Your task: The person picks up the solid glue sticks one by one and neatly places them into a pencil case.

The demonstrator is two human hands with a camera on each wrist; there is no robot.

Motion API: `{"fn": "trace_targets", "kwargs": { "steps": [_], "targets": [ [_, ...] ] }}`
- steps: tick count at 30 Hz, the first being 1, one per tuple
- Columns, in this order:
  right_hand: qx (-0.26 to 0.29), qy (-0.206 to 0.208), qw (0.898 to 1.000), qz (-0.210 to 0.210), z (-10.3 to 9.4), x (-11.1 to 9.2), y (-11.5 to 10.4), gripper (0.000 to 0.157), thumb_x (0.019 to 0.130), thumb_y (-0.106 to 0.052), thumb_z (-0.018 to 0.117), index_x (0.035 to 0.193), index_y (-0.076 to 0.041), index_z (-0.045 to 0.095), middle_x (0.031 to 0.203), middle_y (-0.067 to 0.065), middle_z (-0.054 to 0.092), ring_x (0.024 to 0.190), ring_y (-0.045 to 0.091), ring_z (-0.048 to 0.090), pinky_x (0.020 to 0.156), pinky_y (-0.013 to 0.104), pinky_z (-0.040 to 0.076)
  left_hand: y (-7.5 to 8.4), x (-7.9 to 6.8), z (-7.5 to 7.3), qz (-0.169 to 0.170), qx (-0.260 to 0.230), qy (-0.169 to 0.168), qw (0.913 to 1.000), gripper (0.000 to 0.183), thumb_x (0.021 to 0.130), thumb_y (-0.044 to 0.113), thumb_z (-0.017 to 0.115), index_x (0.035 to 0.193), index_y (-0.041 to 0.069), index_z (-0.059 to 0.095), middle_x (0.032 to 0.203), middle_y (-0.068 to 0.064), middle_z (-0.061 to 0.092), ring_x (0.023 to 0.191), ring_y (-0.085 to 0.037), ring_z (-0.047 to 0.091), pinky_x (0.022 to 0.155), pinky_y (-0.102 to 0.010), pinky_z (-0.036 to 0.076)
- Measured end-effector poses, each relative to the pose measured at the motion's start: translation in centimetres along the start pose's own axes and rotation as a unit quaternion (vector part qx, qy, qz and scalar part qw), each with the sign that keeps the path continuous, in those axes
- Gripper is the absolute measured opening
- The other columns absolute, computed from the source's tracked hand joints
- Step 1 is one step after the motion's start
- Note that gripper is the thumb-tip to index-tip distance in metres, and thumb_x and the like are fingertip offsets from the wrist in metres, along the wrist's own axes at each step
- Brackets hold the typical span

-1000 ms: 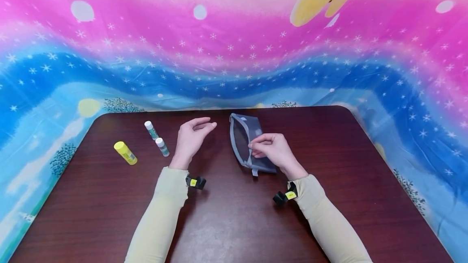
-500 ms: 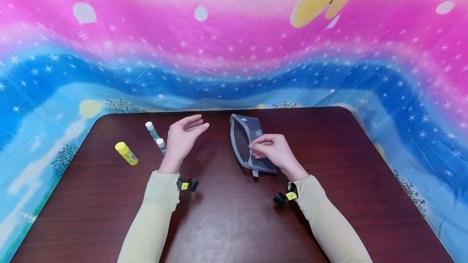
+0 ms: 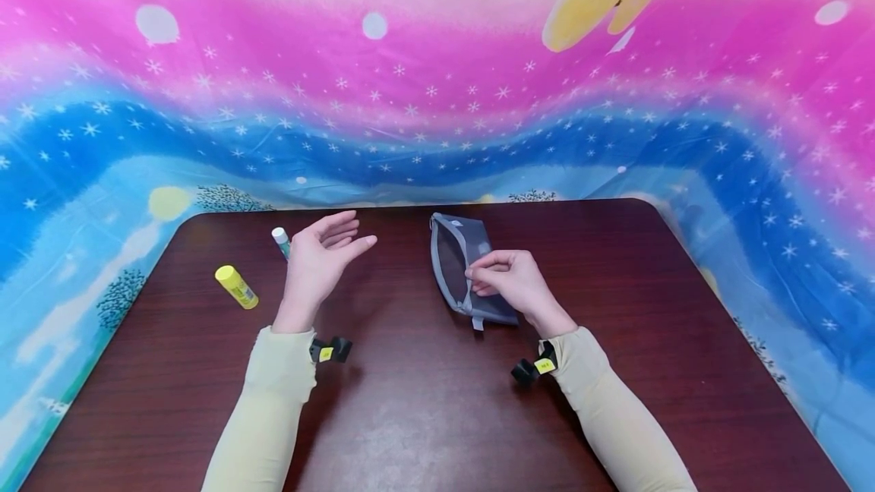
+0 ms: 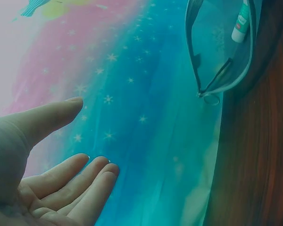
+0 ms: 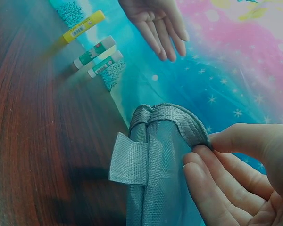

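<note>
My right hand (image 3: 513, 287) pinches the edge of a grey mesh zipper pouch (image 3: 478, 230), whose mouth gapes toward the left. A green-and-white glue stick (image 4: 240, 26) shows inside the pouch in the left wrist view. With fingers extended and nothing in it, my left hand (image 3: 317, 268) hovers above the table, left of the pouch. Behind it stands a white-capped glue stick (image 3: 280, 238), partly covered. The second white-capped glue stick (image 5: 105, 64) is hidden in the head view but appears in the right wrist view. A yellow glue stick (image 3: 236, 287) stands farther left.
The dark wooden table (image 3: 424, 416) runs back to a colourful cloth backdrop (image 3: 437, 112) with snowflakes. Black wrist cameras sit on both cuffs, one left (image 3: 335, 350) and one right (image 3: 526, 372).
My left hand has moved left, away from the pouch, and now covers one white-capped glue stick. Its thumb and fingers have spread wider. The right hand keeps its pinch on the pouch.
</note>
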State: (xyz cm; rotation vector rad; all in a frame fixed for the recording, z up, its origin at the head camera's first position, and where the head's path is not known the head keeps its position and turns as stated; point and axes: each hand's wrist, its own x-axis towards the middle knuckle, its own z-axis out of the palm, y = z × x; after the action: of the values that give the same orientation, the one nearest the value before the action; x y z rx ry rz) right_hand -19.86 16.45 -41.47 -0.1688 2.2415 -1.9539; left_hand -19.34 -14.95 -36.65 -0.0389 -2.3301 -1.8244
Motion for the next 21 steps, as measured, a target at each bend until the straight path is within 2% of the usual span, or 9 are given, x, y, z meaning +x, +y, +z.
{"fn": "trace_targets", "kwargs": {
  "steps": [6,11,18,21],
  "targets": [
    [-0.001,0.000,1.000,-0.001,0.0,0.0,0.0,0.015,0.090,-0.003,0.076,0.100,0.008,0.075,0.088,0.018,0.075,0.072,0.024,0.073,0.070,0.039,0.062,-0.2,-0.2,-1.3,0.019,0.035,0.018,0.9990,0.061,0.084,0.031,0.087,0.136,0.009,0.065,0.129,-0.009,0.068,0.119,-0.023,0.064,0.102,-0.038,0.050],
    [0.002,0.001,1.000,-0.003,0.1,0.0,0.0,0.015,0.090,-0.002,0.075,0.100,0.009,0.074,0.088,0.018,0.075,0.071,0.023,0.073,0.070,0.039,0.062,-0.3,-0.3,-2.7,0.028,0.058,0.035,0.9973,0.062,0.083,0.034,0.087,0.137,0.010,0.066,0.127,-0.007,0.068,0.118,-0.021,0.065,0.101,-0.034,0.050],
    [0.000,-0.002,1.000,-0.004,0.1,0.0,0.0,0.016,0.091,-0.002,0.075,0.101,0.011,0.073,0.090,0.019,0.075,0.071,0.022,0.073,0.069,0.038,0.062,-0.2,-0.8,-4.0,0.013,0.065,0.056,0.9963,0.063,0.082,0.034,0.088,0.136,0.013,0.066,0.128,-0.006,0.069,0.117,-0.020,0.065,0.098,-0.029,0.051],
    [0.001,0.001,1.000,-0.001,0.1,0.0,0.1,0.016,0.090,-0.002,0.076,0.101,0.009,0.074,0.089,0.018,0.075,0.071,0.023,0.073,0.070,0.038,0.062,-0.3,-1.0,-4.4,0.011,0.071,0.063,0.9954,0.063,0.082,0.033,0.088,0.137,0.013,0.066,0.128,-0.007,0.069,0.118,-0.021,0.065,0.099,-0.031,0.051]
  ]
}}
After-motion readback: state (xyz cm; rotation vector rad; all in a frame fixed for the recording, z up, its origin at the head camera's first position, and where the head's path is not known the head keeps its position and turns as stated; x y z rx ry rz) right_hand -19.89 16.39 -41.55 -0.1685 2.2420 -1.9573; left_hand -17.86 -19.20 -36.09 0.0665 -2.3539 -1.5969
